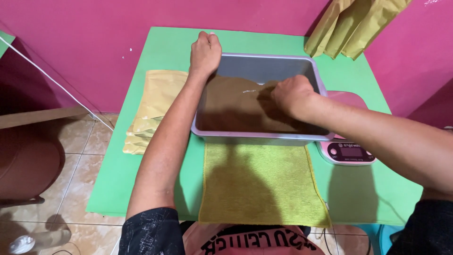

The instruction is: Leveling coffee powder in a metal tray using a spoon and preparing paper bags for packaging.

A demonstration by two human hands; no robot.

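A grey rectangular tub [293, 60] sits on the green table and holds brown powder [231, 106]. My left hand [205, 49] grips the tub's far left corner, fingers curled over the rim. My right hand [292, 94] is fisted inside the tub, pressed into the brown powder; whether it holds anything is hidden. A yellow-green towel [259, 184] lies flat in front of the tub, near my body.
A stack of tan paper pouches [153, 106] lies left of the tub. More tan pouches [351, 26] lean at the back right against the pink wall. A pink digital scale [347, 151] sits right of the tub. A white cord [52, 78] runs along the left.
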